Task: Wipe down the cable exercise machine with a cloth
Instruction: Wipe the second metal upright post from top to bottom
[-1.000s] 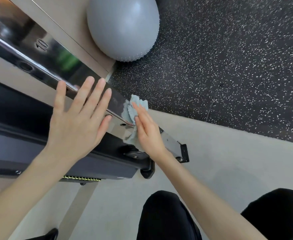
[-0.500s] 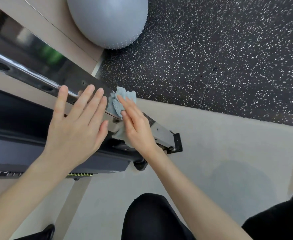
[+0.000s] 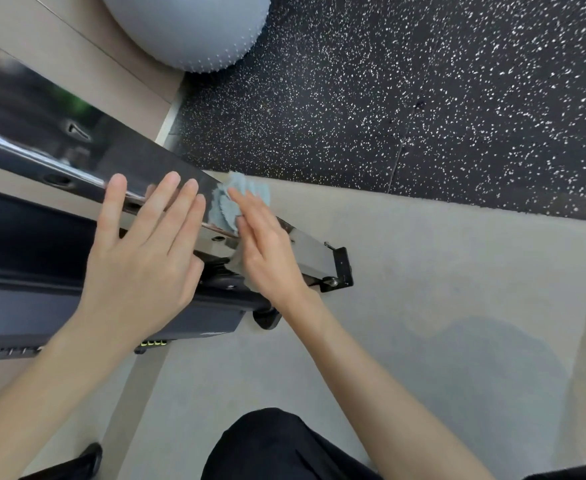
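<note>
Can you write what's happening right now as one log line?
step: wipe-down | right hand: presses blue cloth on chrome rail | left hand: flat on rail, fingers straight

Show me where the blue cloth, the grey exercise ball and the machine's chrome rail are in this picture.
blue cloth [image 3: 223, 212], head view, on its scalloped left fold.
grey exercise ball [image 3: 187, 26], head view, on its smooth lower side.
chrome rail [image 3: 153, 161], head view, on its mirrored upper face.

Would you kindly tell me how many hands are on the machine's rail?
2. The left hand lies flat on the rail, fingers straight; the right hand presses the cloth against it, nearer the rail's end.
</note>
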`<control>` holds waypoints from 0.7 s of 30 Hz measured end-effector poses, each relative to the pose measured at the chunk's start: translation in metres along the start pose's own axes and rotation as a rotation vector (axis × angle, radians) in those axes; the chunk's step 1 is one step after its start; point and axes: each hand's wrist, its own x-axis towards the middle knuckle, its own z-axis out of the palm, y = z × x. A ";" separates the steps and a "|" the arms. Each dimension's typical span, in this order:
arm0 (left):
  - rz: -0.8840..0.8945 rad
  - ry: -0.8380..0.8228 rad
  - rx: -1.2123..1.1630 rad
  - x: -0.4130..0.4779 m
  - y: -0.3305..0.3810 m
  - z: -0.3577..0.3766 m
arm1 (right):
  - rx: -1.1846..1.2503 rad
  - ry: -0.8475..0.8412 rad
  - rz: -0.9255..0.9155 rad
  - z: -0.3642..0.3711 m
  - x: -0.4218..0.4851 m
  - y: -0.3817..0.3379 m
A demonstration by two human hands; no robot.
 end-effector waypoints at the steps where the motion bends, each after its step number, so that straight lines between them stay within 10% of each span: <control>1: 0.001 -0.007 0.001 0.000 0.003 0.001 | 0.000 -0.008 -0.028 0.000 0.002 -0.001; 15: 0.060 -0.073 -0.044 -0.008 0.050 0.033 | 0.029 0.136 0.242 -0.023 -0.029 0.096; 21: 0.068 -0.027 -0.049 -0.011 0.065 0.050 | 0.026 0.058 0.032 -0.017 -0.026 0.068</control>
